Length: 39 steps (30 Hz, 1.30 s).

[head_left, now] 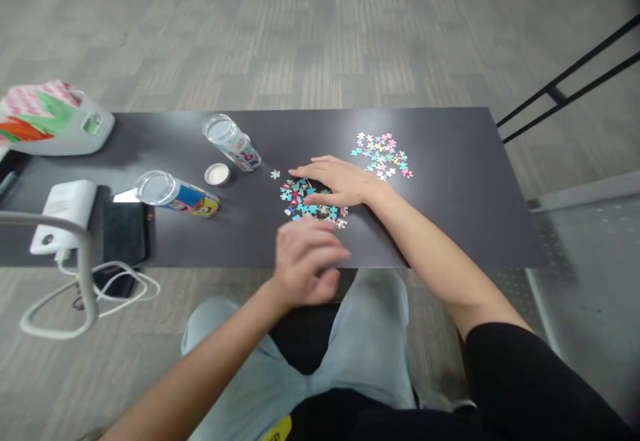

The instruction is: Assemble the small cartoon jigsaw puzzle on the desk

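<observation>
My right hand point(340, 182) lies palm down with its fingers spread over the near pile of jigsaw puzzle pieces point(297, 195), hiding part of it. Just in front of that pile, by the table's near edge, is my left hand point(310, 257). It is smeared by motion, with fingers that look loosely bent, and whether anything is in them does not show. One loose puzzle piece point(275, 174) lies left of the pile. A second, paler group of puzzle pieces point(383, 154) is spread out beyond my right wrist.
On the dark table point(450, 181) a clear-topped canister point(233, 142) stands near a white round lid point(217, 174). Another canister point(177, 194) is nearer me. Further left are a white charger-like box point(65, 214), a black phone-like device point(125, 231), a looped cable point(145, 284) and a white bin point(95, 124).
</observation>
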Tool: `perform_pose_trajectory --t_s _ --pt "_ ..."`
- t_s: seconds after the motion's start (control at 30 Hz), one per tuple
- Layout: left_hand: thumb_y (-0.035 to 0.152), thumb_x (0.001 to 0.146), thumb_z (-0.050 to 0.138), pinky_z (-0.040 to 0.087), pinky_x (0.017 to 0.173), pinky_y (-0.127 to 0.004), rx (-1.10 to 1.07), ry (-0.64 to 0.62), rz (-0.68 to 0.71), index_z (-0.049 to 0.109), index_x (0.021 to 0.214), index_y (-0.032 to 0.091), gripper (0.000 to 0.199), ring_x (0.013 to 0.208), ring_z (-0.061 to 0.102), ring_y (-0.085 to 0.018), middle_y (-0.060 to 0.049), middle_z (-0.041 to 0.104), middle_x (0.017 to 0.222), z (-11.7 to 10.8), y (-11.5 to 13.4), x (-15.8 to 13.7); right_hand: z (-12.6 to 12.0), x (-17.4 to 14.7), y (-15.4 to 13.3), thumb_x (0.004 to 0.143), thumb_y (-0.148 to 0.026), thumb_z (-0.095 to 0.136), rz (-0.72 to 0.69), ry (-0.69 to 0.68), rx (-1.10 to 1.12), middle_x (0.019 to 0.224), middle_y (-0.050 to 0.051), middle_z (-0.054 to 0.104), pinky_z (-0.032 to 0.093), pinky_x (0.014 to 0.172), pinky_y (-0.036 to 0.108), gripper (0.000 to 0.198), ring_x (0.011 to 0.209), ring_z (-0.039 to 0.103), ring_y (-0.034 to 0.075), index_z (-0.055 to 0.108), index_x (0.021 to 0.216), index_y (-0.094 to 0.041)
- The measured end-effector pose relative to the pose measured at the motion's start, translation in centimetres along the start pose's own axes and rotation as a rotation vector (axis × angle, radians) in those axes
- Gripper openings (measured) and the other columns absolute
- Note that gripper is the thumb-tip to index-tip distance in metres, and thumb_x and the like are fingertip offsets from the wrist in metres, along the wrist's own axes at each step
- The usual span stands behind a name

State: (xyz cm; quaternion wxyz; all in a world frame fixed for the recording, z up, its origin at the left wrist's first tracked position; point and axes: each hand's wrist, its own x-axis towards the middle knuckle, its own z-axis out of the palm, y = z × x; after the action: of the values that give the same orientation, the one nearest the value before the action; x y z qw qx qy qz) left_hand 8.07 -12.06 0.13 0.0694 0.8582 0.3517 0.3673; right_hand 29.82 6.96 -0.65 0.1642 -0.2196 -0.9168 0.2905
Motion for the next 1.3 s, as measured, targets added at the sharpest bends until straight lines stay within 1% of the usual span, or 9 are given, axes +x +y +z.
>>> perform_pose_trajectory --t_s 0.13,0.27,0.37,0.5,0.6,0.7,0.83,1.07,1.3 --pt "0.075 0.129 0.025 0.041 0.155 -0.073 0.209 -0.076 -0.475 0.073 0.169 0.015 0.087 0.186 0.053 -0.042 -0.02 0.074 0.182 -3.9 -6.2 -0.2 2.2 -3.4 -1.6 0.117 -0.107 0.046 0.189 0.183 -0.067 0.205 0.012 0.055 0.039 0.16 0.074 0.112 0.192 0.052 0.041 0.054 0.201 -0.033" --pt "0.085 0.127 0.004 0.023 0.163 -0.072 0.251 -0.159 -0.645 0.039 0.194 -0.003 0.116 0.201 0.021 -0.045 -0.03 0.035 0.211 -2.2 -10.2 2.5 5.8 -7.8 -3.9 0.103 -0.116 0.061 0.375 0.302 -0.156 0.207 0.024 0.048 0.038 0.158 0.087 0.134 0.194 0.045 0.055 0.054 0.2 -0.024" --pt "0.074 0.131 0.008 0.024 0.163 -0.072 0.243 -0.305 -0.601 0.043 0.189 -0.011 0.109 0.199 0.031 -0.046 -0.035 0.039 0.207 -0.9 -11.2 4.2 7.2 -8.9 -5.1 0.097 -0.118 0.067 0.381 0.26 -0.181 0.21 0.024 0.042 0.032 0.161 0.087 0.143 0.198 0.035 0.056 0.051 0.202 -0.022" --pt "0.057 0.132 0.031 0.025 0.166 -0.061 0.253 -0.442 -0.482 0.052 0.192 -0.001 0.085 0.2 0.033 -0.04 -0.027 0.042 0.208 -0.4 -10.3 4.7 7.1 -7.9 -5.9 0.11 -0.108 0.059 0.32 0.131 -0.16 0.212 0.017 0.038 0.025 0.168 0.065 0.132 0.2 0.035 0.044 0.047 0.204 -0.016" --pt "0.053 0.13 0.042 0.028 0.167 -0.055 0.248 -0.457 -0.444 0.052 0.194 0.004 0.081 0.199 0.036 -0.037 -0.023 0.046 0.207 -0.5 -9.3 3.9 6.4 -7.6 -5.9 0.122 -0.092 0.05 0.374 0.177 -0.202 0.214 0.014 0.035 0.023 0.169 0.054 0.115 0.201 0.034 0.035 0.043 0.205 -0.013" --pt "0.057 0.129 0.047 0.03 0.166 -0.057 0.247 -0.461 -0.423 0.044 0.199 0.006 0.087 0.2 0.036 -0.038 -0.022 0.042 0.209 -0.6 -8.6 3.1 5.4 -8.3 -5.5 0.128 -0.076 0.041 0.481 0.249 -0.263 0.215 0.016 0.032 0.012 0.169 0.062 0.101 0.203 0.028 0.036 0.042 0.205 -0.01" --pt "0.065 0.127 0.051 0.027 0.167 -0.062 0.234 -0.473 -0.416 0.038 0.202 0.007 0.096 0.202 0.029 -0.04 -0.021 0.034 0.212 -0.8 -7.9 2.9 3.5 -9.2 -4.6 0.129 -0.067 0.043 0.614 0.265 -0.337 0.215 0.009 0.033 -0.002 0.167 0.075 0.087 0.205 0.019 0.038 0.048 0.205 -0.024" --pt "0.081 0.116 0.068 0.023 0.169 -0.061 0.21 -0.489 -0.388 0.035 0.204 0.008 0.119 0.204 0.017 -0.042 -0.021 0.026 0.215 -1.0 -6.5 2.2 0.5 -8.2 -2.6 0.128 -0.067 0.051 0.776 0.205 -0.422 0.216 0.009 0.03 -0.003 0.166 0.071 0.088 0.205 0.019 0.036 0.05 0.203 -0.023" --pt "0.104 0.097 0.081 0.015 0.17 -0.058 0.256 -0.409 -0.539 0.014 0.21 0.02 0.157 0.205 0.008 -0.043 -0.014 0.016 0.217 0.4 -3.9 1.2 -1.2 -6.0 -0.2 0.127 -0.061 0.054 0.949 0.357 -0.475 0.217 0.019 0.024 -0.002 0.164 0.078 0.099 0.205 0.018 0.04 0.027 0.21 -0.014"
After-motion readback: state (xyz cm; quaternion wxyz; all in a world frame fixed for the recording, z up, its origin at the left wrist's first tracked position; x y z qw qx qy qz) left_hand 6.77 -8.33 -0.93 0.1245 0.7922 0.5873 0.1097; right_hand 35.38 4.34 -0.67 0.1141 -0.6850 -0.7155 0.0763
